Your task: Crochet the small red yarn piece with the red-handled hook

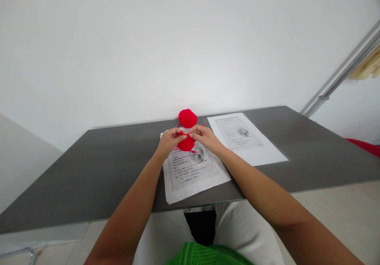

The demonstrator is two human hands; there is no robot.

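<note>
A small red crochet-like piece (186, 144) is held over a printed sheet, pinched at its upper edge from both sides. My left hand (168, 142) grips its left side between thumb and fingers, where a small red knob or loop sticks up. On the other side, my right hand (207, 137) has thumb and forefinger closed on the edge. Loose red yarn (194, 151) trails below the piece. Just beyond my hands sits a ball of red yarn (187, 118). A thin needle-like tool (204, 121) shows beside the ball, too small to make out fully.
Beneath my hands lies a creased printed sheet (190, 180) on the dark grey table (118, 170). A second printed page (258, 148) rests to the right. The white wall (148, 51) meets the table's back edge. A metal pole (350, 69) slants at the right.
</note>
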